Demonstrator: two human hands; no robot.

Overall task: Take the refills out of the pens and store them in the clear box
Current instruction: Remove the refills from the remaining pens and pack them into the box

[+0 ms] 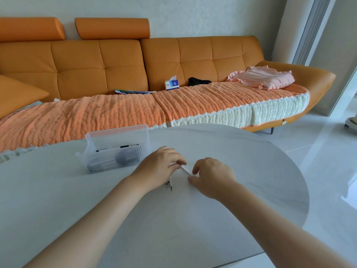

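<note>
A white pen (185, 169) lies between my two hands near the middle of the grey table (193, 219). My left hand (161, 167) pinches one end of it, and my right hand (210, 176) pinches the other end. Dark thin pen parts (169, 185) poke out from under my left hand onto the table. The clear box (116, 149) stands open to the left of my hands, lid raised, with dark pens or refills inside.
An orange sofa (135, 64) with a knitted cover runs along the table's far side, carrying a tissue pack (172, 85), a booklet (135, 91) and pink cloth (264, 78). The table's rounded edge drops to a glossy floor (328, 171) on the right.
</note>
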